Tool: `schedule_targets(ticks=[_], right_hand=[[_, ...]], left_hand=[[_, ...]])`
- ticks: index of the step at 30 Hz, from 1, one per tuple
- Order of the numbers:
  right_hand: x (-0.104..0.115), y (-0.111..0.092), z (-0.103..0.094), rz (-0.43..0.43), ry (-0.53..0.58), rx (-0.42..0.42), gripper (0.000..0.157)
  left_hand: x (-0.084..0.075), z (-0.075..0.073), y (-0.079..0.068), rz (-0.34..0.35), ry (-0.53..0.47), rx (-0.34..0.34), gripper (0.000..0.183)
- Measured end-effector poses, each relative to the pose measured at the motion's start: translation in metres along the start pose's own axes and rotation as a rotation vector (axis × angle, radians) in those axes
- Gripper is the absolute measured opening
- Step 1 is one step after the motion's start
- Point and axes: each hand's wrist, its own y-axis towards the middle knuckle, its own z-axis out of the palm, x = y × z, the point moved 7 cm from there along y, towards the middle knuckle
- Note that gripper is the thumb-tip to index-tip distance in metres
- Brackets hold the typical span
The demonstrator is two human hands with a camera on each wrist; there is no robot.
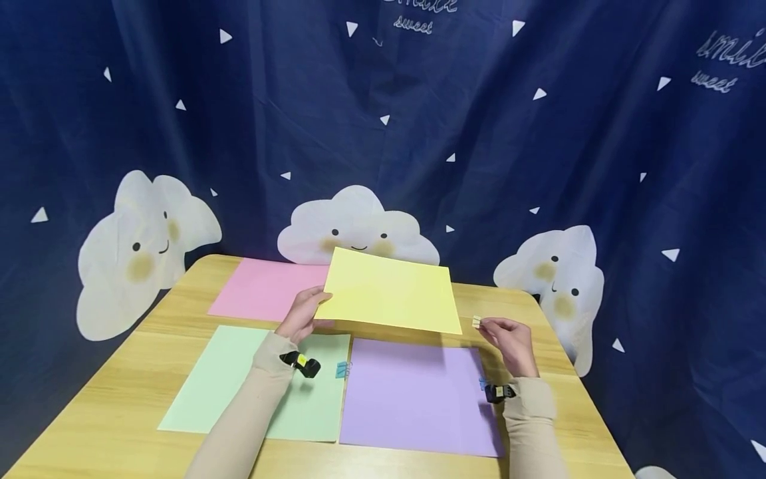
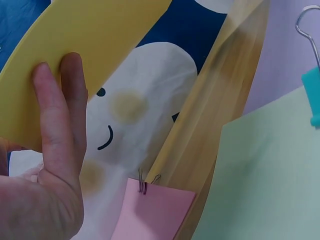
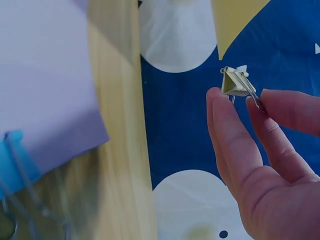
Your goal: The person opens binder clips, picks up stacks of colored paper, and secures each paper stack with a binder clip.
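Note:
My left hand holds a yellow paper sheet by its left edge, thumb on top and fingers underneath. The sheet is raised above the table and slightly bent. To its right, apart from it, my right hand pinches a small pale yellow binder clip. In the right wrist view the clip is held by its wire handles, close to a corner of the yellow sheet.
On the wooden table lie pink, green and purple sheets. Blue-toned binder clips sit at the green sheet's right edge and the purple sheet's right edge. Another clip grips the pink sheet. A blue curtain hangs behind.

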Motion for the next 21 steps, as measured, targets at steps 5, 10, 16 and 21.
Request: schedule_targets(ticks=[5, 10, 16, 21], right_hand=[[0.000, 0.002, 0.003, 0.008, 0.020, -0.016, 0.017], [0.000, 0.003, 0.005, 0.008, -0.019, -0.040, 0.014], [0.002, 0.004, 0.008, 0.005, -0.041, -0.069, 0.010], [0.003, 0.007, 0.012, 0.005, -0.011, -0.071, 0.010]], left_hand=[[0.001, -0.004, -0.006, 0.004, -0.015, 0.023, 0.056], [-0.001, -0.007, -0.010, 0.025, -0.022, 0.037, 0.053], [-0.004, -0.012, -0.010, 0.042, -0.044, 0.047, 0.054], [-0.006, -0.016, -0.012, 0.052, -0.045, 0.046, 0.054]])
